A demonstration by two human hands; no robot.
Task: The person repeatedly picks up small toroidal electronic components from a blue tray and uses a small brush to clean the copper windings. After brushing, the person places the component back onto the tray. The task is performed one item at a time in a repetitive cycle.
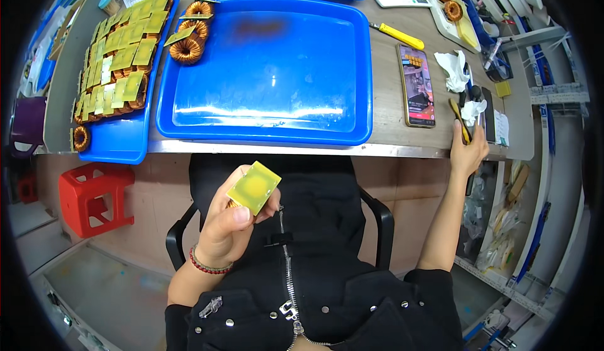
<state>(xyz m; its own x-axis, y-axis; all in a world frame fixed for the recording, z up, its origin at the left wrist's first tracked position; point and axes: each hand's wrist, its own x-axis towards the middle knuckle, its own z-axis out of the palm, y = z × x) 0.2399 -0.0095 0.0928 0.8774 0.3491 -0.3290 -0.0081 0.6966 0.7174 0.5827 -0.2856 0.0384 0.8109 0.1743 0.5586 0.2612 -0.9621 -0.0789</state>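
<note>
Blue plastic tray, large and rectangular [270, 86], lies on the grey bench straight ahead of the seated person. Its floor is bare except for three copper-wound toroid coils [189, 39] grouped at the far left corner, likely kept there within the left arm's reach. A narrower blue plastic tray [116, 140] beside it on the left carries rows of yellow-green square boards [119, 61] resting on more coils, packed edge to edge as if sorted stock.

Black smartphone with lit screen [416, 85] lies flat to the right of the big tray, screen up and in easy view.

Left hand [229, 215]: raised over the lap, below the bench edge; fingers curled, thumb and fingertips pinching one yellow-green square board [253, 187] tilted face-up toward the camera. A coil shows just beneath it.

Right hand [469, 152]: stretched to the bench's right edge, fingers closed about a slim yellow-and-black tool [460, 121]; exact kind cannot be told.
</note>
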